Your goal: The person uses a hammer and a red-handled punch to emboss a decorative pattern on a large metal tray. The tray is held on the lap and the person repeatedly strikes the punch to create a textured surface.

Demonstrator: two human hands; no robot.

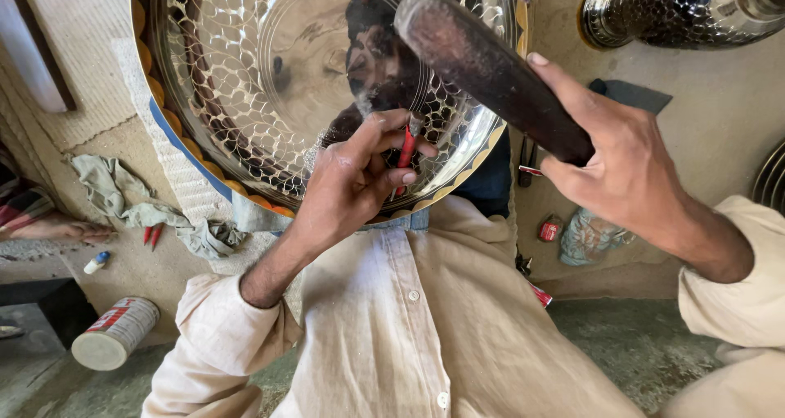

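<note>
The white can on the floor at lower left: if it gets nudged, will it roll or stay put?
The can lies on its side, so it would probably roll, likely toward the dark mat beside it. Its round, smooth wall looks stiff, and may be slippery. Neither the left hand nor the right hand is near it.

Cream button-up shirt, sleeves rolled up, bare forearms
</note>
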